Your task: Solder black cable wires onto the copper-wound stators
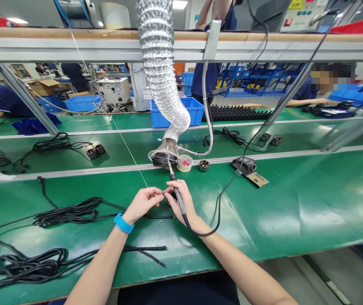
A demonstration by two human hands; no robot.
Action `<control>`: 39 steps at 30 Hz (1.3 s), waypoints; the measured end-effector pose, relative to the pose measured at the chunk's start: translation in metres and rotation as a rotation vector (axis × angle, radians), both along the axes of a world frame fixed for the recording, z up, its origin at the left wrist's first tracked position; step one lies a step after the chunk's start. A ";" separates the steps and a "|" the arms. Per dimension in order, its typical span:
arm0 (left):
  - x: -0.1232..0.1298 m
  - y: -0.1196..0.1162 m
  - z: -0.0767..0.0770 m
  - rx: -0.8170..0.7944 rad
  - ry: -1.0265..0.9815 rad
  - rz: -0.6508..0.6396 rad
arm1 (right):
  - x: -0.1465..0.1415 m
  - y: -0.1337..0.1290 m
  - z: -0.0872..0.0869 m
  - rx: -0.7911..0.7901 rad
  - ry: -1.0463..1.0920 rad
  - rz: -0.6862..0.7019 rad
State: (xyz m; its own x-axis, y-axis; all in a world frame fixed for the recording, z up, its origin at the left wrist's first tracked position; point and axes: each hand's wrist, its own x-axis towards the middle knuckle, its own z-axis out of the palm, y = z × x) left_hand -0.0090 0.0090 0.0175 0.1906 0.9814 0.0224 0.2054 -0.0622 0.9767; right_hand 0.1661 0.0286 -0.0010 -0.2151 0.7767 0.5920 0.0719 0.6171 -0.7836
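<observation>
My right hand holds a soldering iron, its tip pointing up and away toward the fume hood. The right thumb and a finger also pinch close against the left fingertips. My left hand, with a blue band at the wrist, is closed in a pinch. What lies between the fingertips is too small to make out. A thin solder wire runs down from above to just behind the left hand. A dark object under the right fingers is mostly hidden. Stripped black cable ends lie below the hands.
Coiled black cables lie at left. A fume hose hangs ahead, ending in a hood. Beside it are a round tub, a motor stator and an iron stand. Metal frame bars cross; other people work beyond.
</observation>
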 end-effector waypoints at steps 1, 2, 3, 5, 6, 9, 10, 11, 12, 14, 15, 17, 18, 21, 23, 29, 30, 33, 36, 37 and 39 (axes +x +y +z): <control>0.000 0.000 0.000 0.004 -0.010 0.025 | -0.003 0.001 -0.001 -0.010 0.028 -0.022; 0.001 0.000 -0.001 0.014 -0.014 0.051 | -0.006 0.002 -0.003 -0.024 0.056 -0.046; 0.001 0.000 -0.001 0.027 -0.015 0.075 | -0.009 0.002 -0.005 -0.043 0.082 -0.070; 0.004 0.000 -0.003 0.044 -0.017 0.117 | -0.011 0.002 -0.010 -0.080 0.113 -0.118; 0.005 0.000 -0.005 0.046 -0.021 0.142 | -0.012 0.002 -0.013 -0.096 0.115 -0.141; 0.008 0.001 -0.009 0.054 -0.048 0.218 | -0.012 -0.001 -0.017 -0.115 0.091 -0.179; 0.008 0.001 -0.010 0.059 -0.059 0.233 | -0.012 -0.002 -0.017 -0.116 0.080 -0.179; 0.009 0.001 -0.011 0.064 -0.069 0.239 | -0.012 -0.003 -0.017 -0.112 0.067 -0.177; 0.009 0.001 -0.011 0.067 -0.073 0.235 | -0.011 -0.004 -0.015 -0.098 0.054 -0.179; 0.009 -0.001 -0.010 0.076 -0.040 0.212 | -0.010 -0.006 -0.011 -0.041 0.016 -0.205; 0.010 -0.002 -0.009 0.087 0.003 0.188 | -0.010 -0.007 -0.009 0.000 -0.012 -0.220; 0.012 -0.005 -0.005 0.124 0.130 0.105 | -0.010 -0.008 -0.003 0.082 -0.067 -0.217; 0.014 -0.007 -0.004 0.144 0.197 0.058 | -0.011 -0.009 -0.001 0.112 -0.085 -0.188; 0.018 -0.012 -0.002 0.177 0.319 -0.034 | -0.014 -0.010 0.002 0.141 -0.078 -0.084; 0.019 -0.013 -0.003 0.167 0.336 -0.052 | -0.015 -0.010 0.002 0.129 -0.056 -0.062; 0.012 -0.010 -0.008 0.086 0.271 -0.033 | -0.010 -0.009 -0.004 0.061 -0.025 -0.035; 0.010 -0.009 -0.008 0.068 0.244 -0.033 | -0.010 -0.009 -0.004 0.066 -0.034 -0.033; 0.007 -0.008 -0.007 0.028 0.187 -0.045 | -0.008 -0.010 -0.006 0.097 -0.066 -0.021; 0.006 -0.008 -0.006 0.004 0.182 -0.056 | -0.008 -0.010 -0.007 0.131 -0.112 -0.015; 0.005 -0.008 -0.006 -0.001 0.184 -0.062 | -0.007 -0.010 -0.007 0.135 -0.122 -0.023; 0.004 -0.008 -0.003 -0.008 0.192 -0.068 | -0.006 -0.010 -0.008 0.116 -0.107 -0.044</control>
